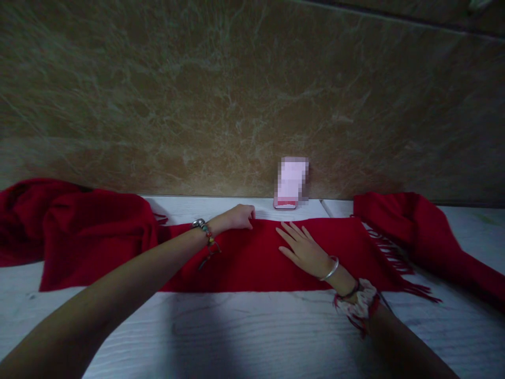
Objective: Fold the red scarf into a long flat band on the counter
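Observation:
A red scarf (pixel 244 263) lies stretched flat from left to right, with a fringe of tassels at its right end. At its far edge, the fingers of my left hand (pixel 240 216) are curled closed on the cloth; the fingertips are partly hidden. Palm down on the same flat stretch, to the right, rests my right hand (pixel 302 250) with its fingers spread. Bracelets circle both wrists, and a pale scrunchie sits on the right one. More red cloth is bunched up (pixel 98 221) where the scarf runs to the left.
A phone (pixel 291 179), its screen blurred out, leans against the brown marbled wall (pixel 197 95) behind the scarf. Another length of red cloth (pixel 418 226) lies in folds at the right. All of it rests on a white wood-grained surface (pixel 252 337).

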### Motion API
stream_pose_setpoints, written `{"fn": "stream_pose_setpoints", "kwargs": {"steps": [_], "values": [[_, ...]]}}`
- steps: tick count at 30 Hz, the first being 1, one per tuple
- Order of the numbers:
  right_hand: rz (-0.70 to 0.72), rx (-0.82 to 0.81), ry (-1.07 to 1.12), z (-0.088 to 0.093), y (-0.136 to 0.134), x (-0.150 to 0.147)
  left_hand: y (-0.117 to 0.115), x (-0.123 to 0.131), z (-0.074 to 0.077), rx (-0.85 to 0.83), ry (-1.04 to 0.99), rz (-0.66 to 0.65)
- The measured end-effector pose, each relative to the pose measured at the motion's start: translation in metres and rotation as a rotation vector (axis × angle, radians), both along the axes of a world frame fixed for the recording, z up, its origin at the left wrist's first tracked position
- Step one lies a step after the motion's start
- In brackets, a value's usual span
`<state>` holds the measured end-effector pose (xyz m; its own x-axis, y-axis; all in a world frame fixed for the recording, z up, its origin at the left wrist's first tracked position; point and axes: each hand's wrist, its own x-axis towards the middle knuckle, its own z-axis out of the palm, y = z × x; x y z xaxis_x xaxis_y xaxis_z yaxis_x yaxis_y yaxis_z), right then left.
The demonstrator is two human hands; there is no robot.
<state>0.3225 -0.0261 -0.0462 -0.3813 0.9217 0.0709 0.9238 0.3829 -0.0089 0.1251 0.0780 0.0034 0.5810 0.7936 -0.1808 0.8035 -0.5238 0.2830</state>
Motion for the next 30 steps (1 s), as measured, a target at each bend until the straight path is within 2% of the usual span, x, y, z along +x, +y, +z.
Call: {"fn": "stream_pose_setpoints", "kwargs": {"steps": [7, 11, 14, 16, 18, 21, 25, 30], "values": [[-0.001, 0.017, 0.005, -0.003, 0.0, 0.001, 0.004, 0.015, -0.014, 0.034, -0.037, -0.001], [0.0, 0.003, 0.011, -0.001, 0.0, 0.0, 0.004, 0.012, -0.015, 0.078, -0.032, -0.007], [-0.004, -0.014, 0.005, 0.0, 0.0, 0.0, -0.005, 0.008, -0.018, 0.169, -0.051, -0.016], [-0.003, -0.007, 0.011, 0.0, 0.0, 0.0, -0.017, 0.007, -0.024, 0.263, -0.068, -0.097], [0.001, 0.004, 0.02, -0.001, 0.0, 0.0, -0.03, 0.005, -0.032, 0.334, -0.081, -0.242], [-0.003, 0.002, 0.018, -0.001, 0.0, 0.0, -0.045, -0.005, -0.043, 0.316, -0.07, -0.374], [-0.013, -0.007, 0.002, 0.0, -0.001, 0.0, -0.049, -0.027, -0.047, 0.254, 0.016, -0.356], [-0.01, -0.007, 0.012, 0.001, -0.001, 0.0, -0.051, -0.04, -0.042, 0.312, 0.074, -0.28]]}}
